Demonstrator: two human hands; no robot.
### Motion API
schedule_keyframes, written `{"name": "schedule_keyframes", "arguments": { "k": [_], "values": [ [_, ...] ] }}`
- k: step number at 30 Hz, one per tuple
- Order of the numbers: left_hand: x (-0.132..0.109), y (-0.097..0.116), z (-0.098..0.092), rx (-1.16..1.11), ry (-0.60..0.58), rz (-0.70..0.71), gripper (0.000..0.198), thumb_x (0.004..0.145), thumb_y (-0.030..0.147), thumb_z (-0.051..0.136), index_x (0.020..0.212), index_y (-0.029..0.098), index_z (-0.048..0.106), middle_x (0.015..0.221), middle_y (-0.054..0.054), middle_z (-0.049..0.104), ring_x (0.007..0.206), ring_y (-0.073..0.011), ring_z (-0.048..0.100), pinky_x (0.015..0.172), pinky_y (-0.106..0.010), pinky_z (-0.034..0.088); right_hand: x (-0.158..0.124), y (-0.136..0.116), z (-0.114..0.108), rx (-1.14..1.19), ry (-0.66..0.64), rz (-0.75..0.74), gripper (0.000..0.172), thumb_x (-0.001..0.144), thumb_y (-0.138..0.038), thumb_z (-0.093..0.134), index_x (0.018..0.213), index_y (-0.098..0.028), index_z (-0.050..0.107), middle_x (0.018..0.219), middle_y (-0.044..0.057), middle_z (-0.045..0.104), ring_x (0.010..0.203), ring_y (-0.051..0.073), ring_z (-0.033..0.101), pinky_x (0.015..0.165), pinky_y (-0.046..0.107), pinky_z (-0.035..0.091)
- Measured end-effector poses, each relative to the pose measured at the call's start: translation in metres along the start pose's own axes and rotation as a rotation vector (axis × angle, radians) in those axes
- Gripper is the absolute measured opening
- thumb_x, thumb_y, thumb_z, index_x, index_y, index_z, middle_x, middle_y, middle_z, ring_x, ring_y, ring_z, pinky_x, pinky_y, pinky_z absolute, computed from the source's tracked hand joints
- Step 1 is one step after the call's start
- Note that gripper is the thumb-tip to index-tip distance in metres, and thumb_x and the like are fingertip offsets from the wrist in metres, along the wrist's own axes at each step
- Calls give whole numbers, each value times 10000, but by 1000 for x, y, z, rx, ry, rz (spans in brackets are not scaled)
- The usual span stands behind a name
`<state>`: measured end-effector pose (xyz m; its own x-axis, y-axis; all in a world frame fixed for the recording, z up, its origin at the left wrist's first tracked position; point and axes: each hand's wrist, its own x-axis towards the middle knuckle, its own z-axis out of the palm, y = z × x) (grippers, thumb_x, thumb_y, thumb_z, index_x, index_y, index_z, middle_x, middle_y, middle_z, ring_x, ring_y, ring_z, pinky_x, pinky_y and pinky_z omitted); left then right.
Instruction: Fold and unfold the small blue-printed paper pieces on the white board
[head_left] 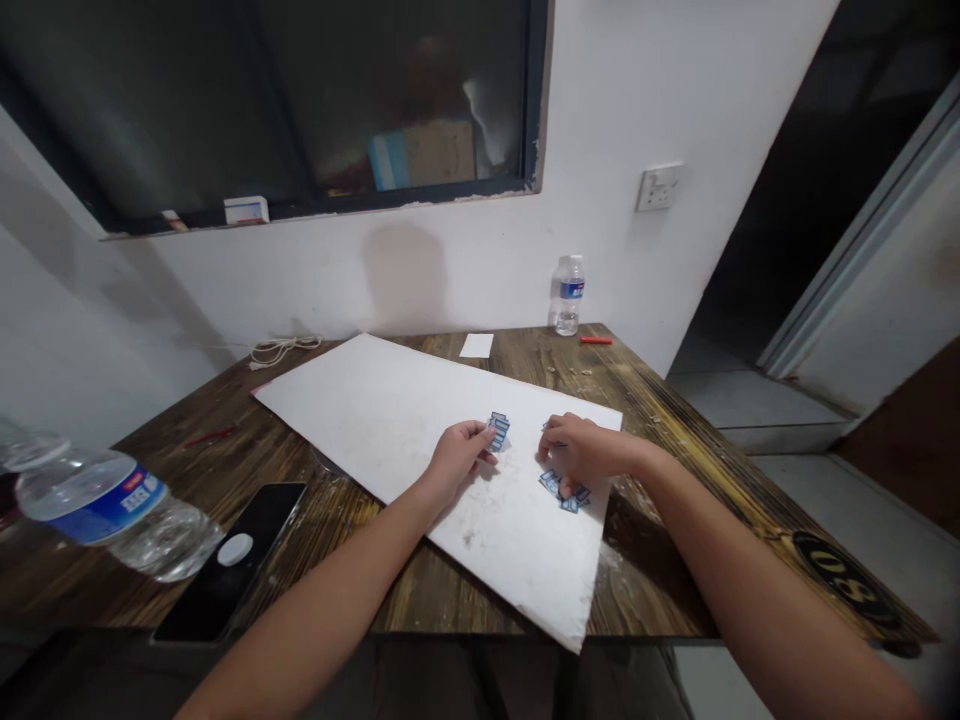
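Left hand (459,462), thumb and fingers nearly closed, pinches a small fan of blue-edged paper cards (498,431) at their lower ends; right hand (583,449), curled and half closed, lies over a second cluster of cards (564,491) on the white board (360,400), its hold unclear. The cards appear light, thin and flimsy, best taken by their edges. Nearby on the wooden table (675,440) lie a phone (202,590) and a water bottle (97,505); farther off are a paper slip (476,346) and a second bottle (568,298).

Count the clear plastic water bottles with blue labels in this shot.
2. One clear plastic water bottle stands upright at the far edge of the dark wooden table, by the wall. The other clear plastic bottle lies on its side at the near left. More could be hidden out of frame.
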<state>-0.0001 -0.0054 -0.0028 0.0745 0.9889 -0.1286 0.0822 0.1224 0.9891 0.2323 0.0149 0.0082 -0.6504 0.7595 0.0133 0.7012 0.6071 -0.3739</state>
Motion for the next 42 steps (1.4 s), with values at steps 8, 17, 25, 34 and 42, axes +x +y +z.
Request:
{"name": "schedule_keyframes", "arguments": {
  "k": [8,17,25,34,42],
  "values": [
    [-1,1,1,12,4,2,240,756,362,693,772,130,633,624,-36,634,512,-95,580,406,-166,289,0,-3,-1,-30,-76,-50,459,467,-295,905,883,-257,717,978,70,619,897,252,550,717,300,433],
    [0,-1,1,16,4,5,214,776,341,670,789,131,630,598,-19,608,504,-91,575,399,-165,281,3,-6,2,1,-155,-73,306,521,-241,865,745,-189,663,836,34,663,740,178,577,580,237,382],
    [0,0,-1,32,-8,19,260,751,388,698,776,136,640,612,-32,634,512,-99,578,407,-175,296,1,-6,3,183,-143,-11,273,538,-328,837,732,-209,687,689,-4,666,582,137,546,486,227,335],
    [0,1,-1,36,-13,12,252,761,376,685,786,131,635,597,-27,620,498,-96,575,389,-171,276,8,-15,2,381,93,-8,222,600,-319,813,708,-184,674,590,-38,607,560,112,520,514,219,344],
    [2,-2,-2,50,-56,39,269,748,386,696,776,125,634,620,-33,633,511,-103,596,402,-168,303,17,-14,18,898,180,45,402,586,-503,814,730,-165,653,608,11,656,480,112,548,482,237,431]
  ]
}}
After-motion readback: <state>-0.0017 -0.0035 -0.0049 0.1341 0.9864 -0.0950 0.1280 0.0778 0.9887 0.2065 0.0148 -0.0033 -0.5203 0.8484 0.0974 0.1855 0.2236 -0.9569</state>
